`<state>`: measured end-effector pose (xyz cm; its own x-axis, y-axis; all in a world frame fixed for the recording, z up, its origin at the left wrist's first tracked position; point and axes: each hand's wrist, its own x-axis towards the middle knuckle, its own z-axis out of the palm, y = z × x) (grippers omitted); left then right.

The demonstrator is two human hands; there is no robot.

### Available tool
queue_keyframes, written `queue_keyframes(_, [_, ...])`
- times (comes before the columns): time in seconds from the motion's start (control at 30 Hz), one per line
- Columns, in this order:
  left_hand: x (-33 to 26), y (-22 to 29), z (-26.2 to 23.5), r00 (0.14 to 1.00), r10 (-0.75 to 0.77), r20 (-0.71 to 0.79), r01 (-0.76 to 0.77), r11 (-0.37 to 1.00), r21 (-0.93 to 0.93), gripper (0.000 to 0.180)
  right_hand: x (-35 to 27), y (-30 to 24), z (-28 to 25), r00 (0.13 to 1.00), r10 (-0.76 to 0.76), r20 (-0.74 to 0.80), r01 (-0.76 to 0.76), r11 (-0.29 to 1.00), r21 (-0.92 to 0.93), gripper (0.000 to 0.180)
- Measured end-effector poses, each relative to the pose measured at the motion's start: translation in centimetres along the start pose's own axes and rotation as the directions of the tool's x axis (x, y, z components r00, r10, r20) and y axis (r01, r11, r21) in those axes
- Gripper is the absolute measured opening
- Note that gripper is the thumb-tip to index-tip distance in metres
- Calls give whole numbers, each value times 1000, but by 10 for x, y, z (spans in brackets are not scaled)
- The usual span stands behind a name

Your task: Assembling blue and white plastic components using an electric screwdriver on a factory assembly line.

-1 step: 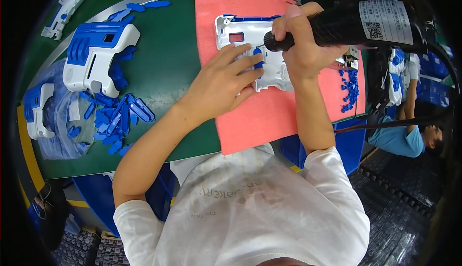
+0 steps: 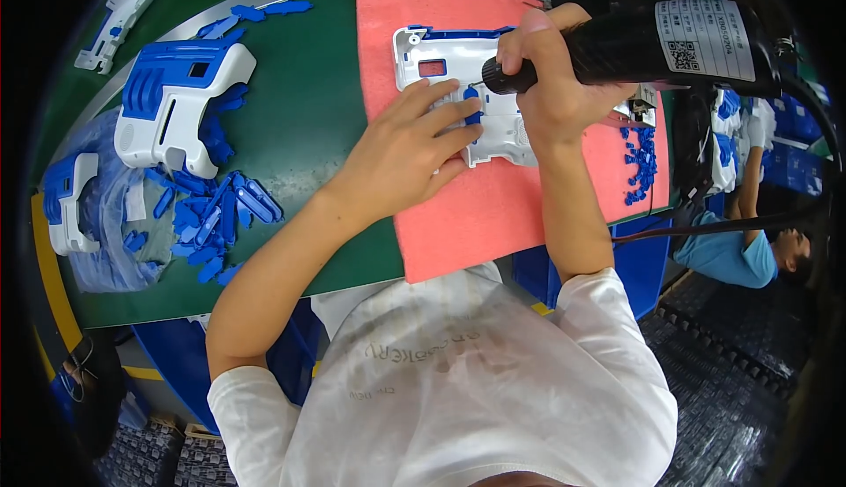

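My right hand (image 2: 564, 99) is wrapped round a black electric screwdriver (image 2: 617, 46), held tilted with its tip toward the left. The thin bit reaches a small blue plastic piece (image 2: 472, 94) inside a white and blue plastic housing (image 2: 507, 139); whether it touches a screw is too small to tell. That housing lies hollow side up on a pink mat (image 2: 476, 223). My left hand (image 2: 397, 152) rests on the housing's left part, fingers spread, fingertips against or beside the blue piece. The hands and screwdriver hide some of the housing.
Two white and blue housings, a larger one (image 2: 181, 104) and one at the edge (image 2: 70, 205), stand on the left. Loose blue strips (image 2: 211, 223) lie beside them. Small blue parts (image 2: 641, 165) sit on the mat's right. A cable (image 2: 731, 224) hangs near another person (image 2: 727, 253).
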<state>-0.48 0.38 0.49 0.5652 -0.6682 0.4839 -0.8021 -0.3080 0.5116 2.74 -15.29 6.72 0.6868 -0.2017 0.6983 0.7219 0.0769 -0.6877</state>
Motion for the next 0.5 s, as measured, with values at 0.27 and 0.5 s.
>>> queue_keyframes(0.27, [-1, -2, 3, 999, -16, -32, 15, 999, -28, 29, -7, -6, 10, 995, 80, -54, -88, 983, -159, 57])
queue_keyframes(0.5, [1, -2, 3, 999, -15, -30, 15, 1000, -19, 29, -6, 14, -5, 982, -71, 177, 94, 988, -125, 55])
